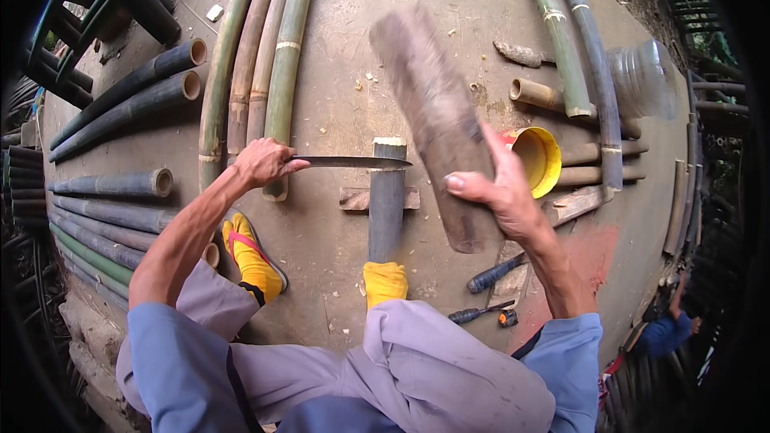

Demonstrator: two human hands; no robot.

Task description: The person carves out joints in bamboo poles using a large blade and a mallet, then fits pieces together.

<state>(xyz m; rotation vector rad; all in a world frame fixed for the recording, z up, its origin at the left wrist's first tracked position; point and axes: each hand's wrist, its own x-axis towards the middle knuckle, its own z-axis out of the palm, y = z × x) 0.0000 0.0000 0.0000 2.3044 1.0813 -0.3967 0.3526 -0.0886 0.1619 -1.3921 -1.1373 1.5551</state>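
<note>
My left hand (263, 163) grips the handle of a long knife (353, 162), whose blade lies flat across the top end of a short dark bamboo piece (387, 200). That piece rests on a small wooden block (353, 198), and my yellow-shoed foot (385, 282) pins its near end. My right hand (499, 191) holds a thick wooden club (437, 116) raised above the blade; the club is blurred. My other yellow shoe (251, 256) sits to the left.
Long green bamboo poles (265, 56) lie at the back left, and dark bamboo tubes (120, 184) are stacked on the left. More poles (573, 40), a yellow cup (539, 159), a clear plastic bottle (646, 76) and hand tools (491, 274) lie on the right. Another person (666, 329) crouches far right.
</note>
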